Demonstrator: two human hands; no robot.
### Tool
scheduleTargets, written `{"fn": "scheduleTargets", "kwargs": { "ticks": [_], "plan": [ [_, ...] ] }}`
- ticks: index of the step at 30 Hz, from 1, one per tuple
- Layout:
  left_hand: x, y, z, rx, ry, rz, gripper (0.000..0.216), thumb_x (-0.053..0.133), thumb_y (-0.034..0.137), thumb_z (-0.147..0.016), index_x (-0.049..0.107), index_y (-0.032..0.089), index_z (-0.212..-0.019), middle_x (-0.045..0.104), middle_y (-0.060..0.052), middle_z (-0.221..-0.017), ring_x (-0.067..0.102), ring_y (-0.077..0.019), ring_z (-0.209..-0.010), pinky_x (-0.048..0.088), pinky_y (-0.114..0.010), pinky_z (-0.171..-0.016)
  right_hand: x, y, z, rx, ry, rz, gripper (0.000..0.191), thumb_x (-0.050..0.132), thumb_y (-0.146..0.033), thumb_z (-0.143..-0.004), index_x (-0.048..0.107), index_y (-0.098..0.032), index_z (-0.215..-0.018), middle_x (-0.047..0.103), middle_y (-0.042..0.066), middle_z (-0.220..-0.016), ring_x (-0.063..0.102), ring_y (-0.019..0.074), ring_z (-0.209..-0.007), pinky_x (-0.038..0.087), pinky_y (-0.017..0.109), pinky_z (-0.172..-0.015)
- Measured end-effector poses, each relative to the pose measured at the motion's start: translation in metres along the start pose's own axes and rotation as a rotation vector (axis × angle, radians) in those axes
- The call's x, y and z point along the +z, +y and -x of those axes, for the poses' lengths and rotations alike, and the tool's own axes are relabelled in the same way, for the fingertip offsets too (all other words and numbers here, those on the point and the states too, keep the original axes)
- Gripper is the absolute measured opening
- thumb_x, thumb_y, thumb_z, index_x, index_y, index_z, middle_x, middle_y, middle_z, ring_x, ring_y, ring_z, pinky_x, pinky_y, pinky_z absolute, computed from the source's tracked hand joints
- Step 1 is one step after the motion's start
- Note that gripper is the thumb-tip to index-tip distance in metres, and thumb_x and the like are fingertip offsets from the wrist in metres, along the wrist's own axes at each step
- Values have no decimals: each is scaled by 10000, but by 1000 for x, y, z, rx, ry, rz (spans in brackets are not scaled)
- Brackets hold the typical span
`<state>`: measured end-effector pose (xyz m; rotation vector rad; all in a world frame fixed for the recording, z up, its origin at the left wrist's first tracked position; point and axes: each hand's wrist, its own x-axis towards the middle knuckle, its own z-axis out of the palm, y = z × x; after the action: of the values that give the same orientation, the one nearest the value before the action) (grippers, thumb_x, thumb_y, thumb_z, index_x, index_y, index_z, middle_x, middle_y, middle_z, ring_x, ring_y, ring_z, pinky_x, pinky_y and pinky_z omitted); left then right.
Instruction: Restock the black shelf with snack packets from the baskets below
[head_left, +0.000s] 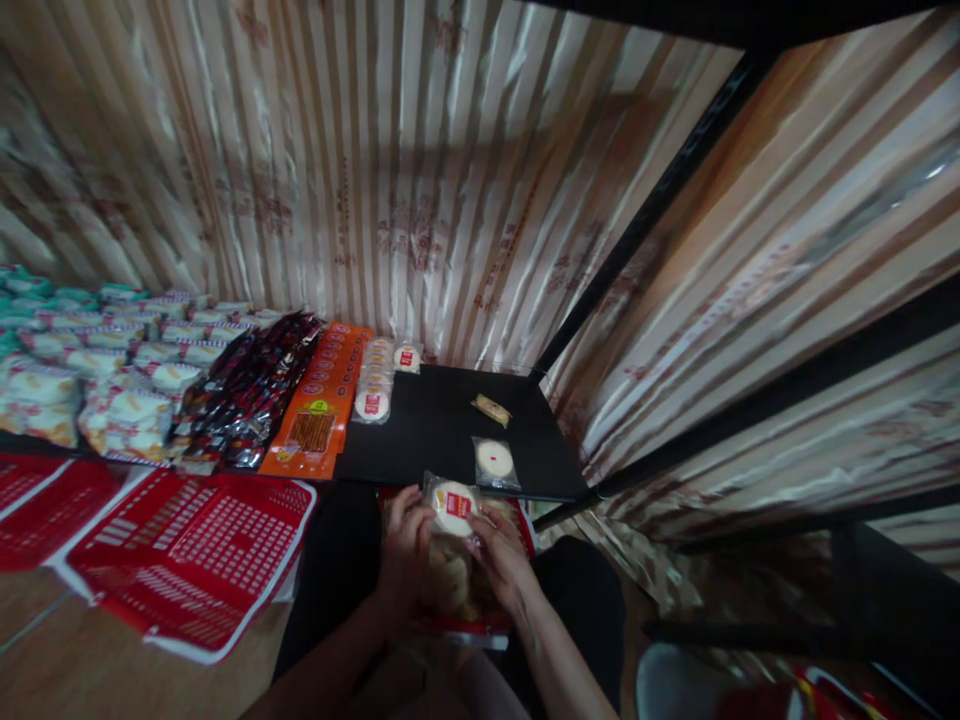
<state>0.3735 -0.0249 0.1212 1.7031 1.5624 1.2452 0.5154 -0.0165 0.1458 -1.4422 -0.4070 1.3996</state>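
Between my two hands is a round white cracker in a clear wrapper [448,500] with a red label facing up. My left hand [407,535] closes on its left edge with the fingertips. The fingers of my right hand [501,548] pinch its lower right side. Below them, on my lap, an opened red package [450,590] with pale contents shows partly behind my hands. Just past my hands, a second wrapped round cracker [494,460] lies flat on the black shelf [427,430]. Farther back on the shelf lies a small yellowish packet [492,408].
Left on the shelf lie a row of wrapped crackers [373,385], orange snack bags [315,410], dark shiny packets [251,385] and several white packs [124,400]. Red baskets [202,545] stand below. A black post [637,240] rises at the right before striped sheeting [420,180].
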Motion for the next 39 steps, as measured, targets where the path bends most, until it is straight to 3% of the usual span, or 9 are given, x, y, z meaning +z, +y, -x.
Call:
{"fn": "scheduleTargets", "kwargs": {
  "ticks": [3, 6, 10, 14, 20, 24, 29, 39],
  "plan": [
    [0, -1, -17, -64, 72, 114, 277, 333, 193, -825, 609, 174, -821, 578, -91, -1029, 590, -177, -938, 489, -352, -868, 11, -2, 2, 9, -70, -12, 543, 773, -263, -465, 587, -206, -973, 665, -28, -661, 635, 150, -629, 486, 225, -569],
    [0, -4, -32, -180, 16, 267, 263, 333, 169, -778, 583, 161, -859, 615, -52, -832, 600, -135, -667, 522, -276, -641, 22, -3, 1, 23, -74, -17, 506, 763, -253, -456, 589, -203, -929, 676, -24, -693, 628, 136, -612, 473, 204, -541],
    [4, -6, -47, -270, -69, 428, 323, 397, 139, -712, 557, 159, -992, 642, -36, -862, 590, -112, -649, 497, -215, -584, 35, -1, -5, 20, -26, -53, 456, 755, -256, -445, 581, -211, -864, 689, -12, -743, 645, 141, -668, 486, 200, -571],
    [9, -10, -62, -270, -23, 395, 310, 433, 186, -753, 565, 168, -1033, 621, -53, -996, 589, -110, -693, 495, -224, -614, 45, 4, -15, -3, -60, -48, 461, 777, -312, -434, 593, -210, -844, 696, 5, -760, 659, 170, -738, 505, 228, -630],
    [5, -22, -91, -245, -15, 388, 285, 458, 124, -727, 616, 181, -958, 633, -29, -915, 595, -133, -789, 497, -258, -732, 52, -5, -37, -133, -142, 24, 474, 801, -410, -447, 605, -196, -822, 701, 25, -741, 656, 194, -702, 507, 287, -664],
    [-2, -24, -108, -181, -55, 291, 307, 420, 83, -732, 619, 193, -937, 628, -19, -945, 591, -131, -865, 482, -258, -796, 56, -17, -58, -235, -194, 202, 480, 794, -423, -437, 629, -188, -822, 704, 39, -730, 655, 217, -712, 507, 326, -700],
    [-5, -21, -127, -117, -84, 169, 336, 392, 56, -737, 613, 207, -941, 626, -15, -982, 588, -127, -931, 460, -263, -862, 60, -27, -81, -353, -277, 504, 330, 676, -444, -590, 663, -217, -830, 712, 27, -754, 656, 218, -746, 502, 319, -707],
    [6, -14, -163, -107, -25, -94, 413, 398, 72, -764, 584, 214, -1104, 587, -40, -1132, 540, -155, -1074, 422, -289, -956, 84, -47, -118, -288, -215, 481, 233, 642, -353, -578, 635, -190, -745, 682, 22, -655, 621, 180, -640, 453, 259, -614]
  ]
}}
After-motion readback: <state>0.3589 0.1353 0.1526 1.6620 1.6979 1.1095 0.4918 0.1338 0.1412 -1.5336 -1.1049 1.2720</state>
